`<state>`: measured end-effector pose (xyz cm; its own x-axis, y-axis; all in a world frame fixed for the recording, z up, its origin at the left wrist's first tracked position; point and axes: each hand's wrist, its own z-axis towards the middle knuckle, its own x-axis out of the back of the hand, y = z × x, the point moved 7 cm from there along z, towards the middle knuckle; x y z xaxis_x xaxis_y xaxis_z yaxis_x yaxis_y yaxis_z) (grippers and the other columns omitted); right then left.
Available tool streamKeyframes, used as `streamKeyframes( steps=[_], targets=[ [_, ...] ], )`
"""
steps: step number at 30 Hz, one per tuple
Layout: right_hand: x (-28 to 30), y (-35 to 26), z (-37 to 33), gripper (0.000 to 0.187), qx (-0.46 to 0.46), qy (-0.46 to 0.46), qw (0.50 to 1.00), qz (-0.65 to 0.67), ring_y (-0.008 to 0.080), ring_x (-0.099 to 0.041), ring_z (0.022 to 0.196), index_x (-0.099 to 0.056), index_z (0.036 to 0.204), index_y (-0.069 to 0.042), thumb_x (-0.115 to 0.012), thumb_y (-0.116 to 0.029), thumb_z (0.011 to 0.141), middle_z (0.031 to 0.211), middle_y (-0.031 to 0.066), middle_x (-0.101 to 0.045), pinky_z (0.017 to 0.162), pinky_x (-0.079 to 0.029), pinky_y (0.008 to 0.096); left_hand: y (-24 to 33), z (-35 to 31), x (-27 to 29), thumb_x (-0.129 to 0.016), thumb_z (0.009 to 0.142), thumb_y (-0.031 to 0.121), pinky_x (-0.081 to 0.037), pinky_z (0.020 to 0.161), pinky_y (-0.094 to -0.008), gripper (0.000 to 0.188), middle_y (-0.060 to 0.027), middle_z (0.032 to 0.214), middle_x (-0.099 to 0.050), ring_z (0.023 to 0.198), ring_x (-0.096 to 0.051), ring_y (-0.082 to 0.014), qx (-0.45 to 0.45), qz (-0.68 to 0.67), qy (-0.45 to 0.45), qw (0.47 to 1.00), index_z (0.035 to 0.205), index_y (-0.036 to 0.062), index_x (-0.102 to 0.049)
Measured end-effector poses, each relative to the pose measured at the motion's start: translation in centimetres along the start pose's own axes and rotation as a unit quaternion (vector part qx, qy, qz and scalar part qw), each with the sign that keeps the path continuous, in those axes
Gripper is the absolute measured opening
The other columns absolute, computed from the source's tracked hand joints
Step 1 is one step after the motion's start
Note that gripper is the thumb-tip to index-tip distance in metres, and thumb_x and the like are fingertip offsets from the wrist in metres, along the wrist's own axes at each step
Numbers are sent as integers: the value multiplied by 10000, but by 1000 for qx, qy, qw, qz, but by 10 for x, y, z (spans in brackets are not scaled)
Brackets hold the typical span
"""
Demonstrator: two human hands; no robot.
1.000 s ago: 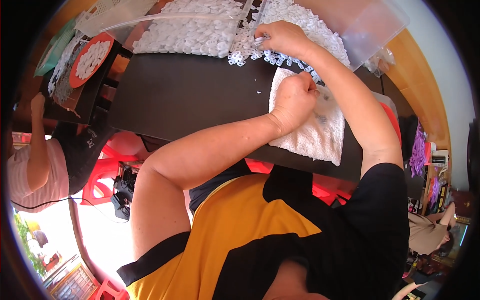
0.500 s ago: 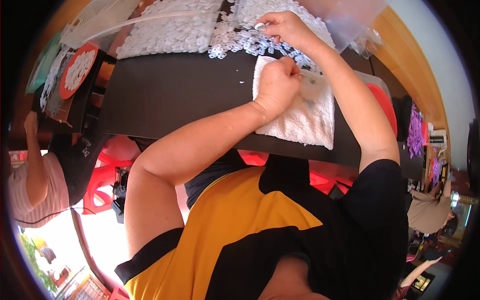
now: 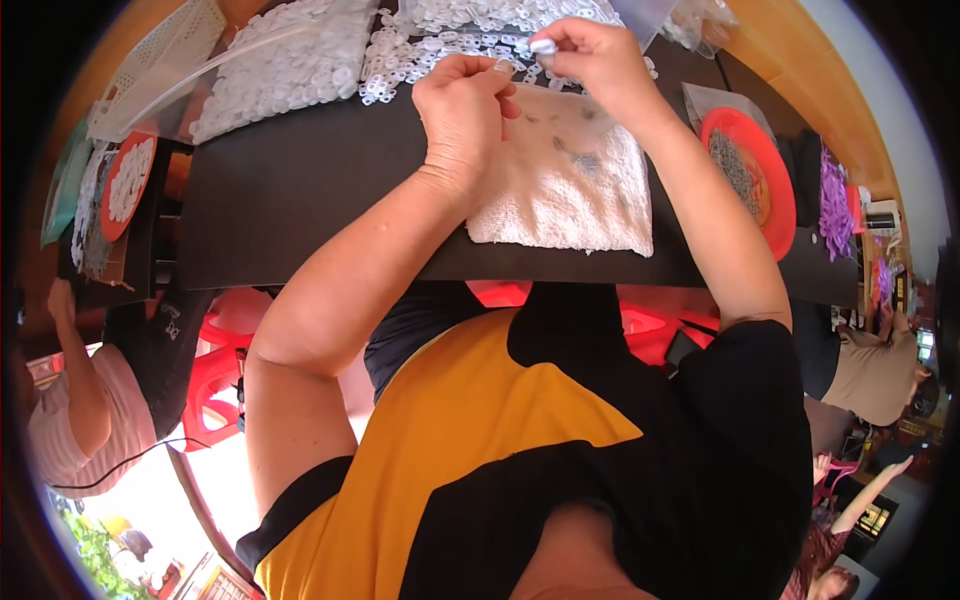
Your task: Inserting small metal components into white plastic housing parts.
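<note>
My right hand pinches a small white round plastic piece between thumb and fingers, above the far edge of a white towel. Facing it, my left hand is closed at the towel's far left corner. A tiny pale spot shows at its fingertips; whether that is a part or a nail I cannot tell. Loose white plastic pieces with holes lie spread just beyond both hands. Small dark grey patches mark the towel.
Clear bags of white parts stand at the far side of the dark table. A red bowl of small grey pieces is at right, and a red dish of white pieces at left. Other people sit at both sides.
My left hand has lifted off the towel and moved left and away, towards the loose pieces. My right hand still pinches a white piece. The view has shifted, showing more of the red bowl.
</note>
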<state>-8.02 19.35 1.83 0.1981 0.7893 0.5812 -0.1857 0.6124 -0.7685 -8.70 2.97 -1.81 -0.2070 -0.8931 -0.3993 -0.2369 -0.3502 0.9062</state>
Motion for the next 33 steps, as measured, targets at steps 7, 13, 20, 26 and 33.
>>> streamKeyframes(
  steps=[7,13,20,26,33],
  targets=[
    [18,-14,-30,163,42,25,998,-47,89,-629,819,-692,976,-32,-631,-14,825,874,22,-699,746,-495,243,-3,2,0,-599,876,46,-392,493,-262,67,-86,757,-606,595,-543,-144,5,28,2,1000,887,-20,-597],
    [23,-13,-34,145,45,39,996,-63,87,-621,836,-676,972,-17,-613,-11,841,904,15,-690,764,-483,244,-3,3,-1,-603,878,49,-393,489,-258,72,-86,754,-605,589,-543,-145,6,35,2,999,884,-22,-597],
    [-8,-40,-33,144,209,-16,946,-248,246,-644,794,-713,879,-130,-665,-84,751,834,33,-647,689,-507,366,-2,3,-2,-620,867,52,-390,473,-258,76,-84,743,-612,572,-548,-145,-7,49,-6,999,875,-20,-600],
    [-15,-30,-30,131,204,-101,924,-307,241,-630,882,-707,868,-140,-679,-123,741,859,20,-628,766,-497,387,-1,3,-1,-625,838,51,-387,462,-261,78,-85,726,-614,554,-550,-151,-3,37,-10,999,864,-21,-609],
    [-12,-37,-39,108,239,-70,909,-335,242,-611,831,-640,829,-50,-677,-91,736,822,50,-607,723,-470,350,4,6,-1,-623,821,56,-403,465,-276,82,-105,738,-624,565,-566,-169,-17,-2,-30,999,838,-25,-629]
  ],
)
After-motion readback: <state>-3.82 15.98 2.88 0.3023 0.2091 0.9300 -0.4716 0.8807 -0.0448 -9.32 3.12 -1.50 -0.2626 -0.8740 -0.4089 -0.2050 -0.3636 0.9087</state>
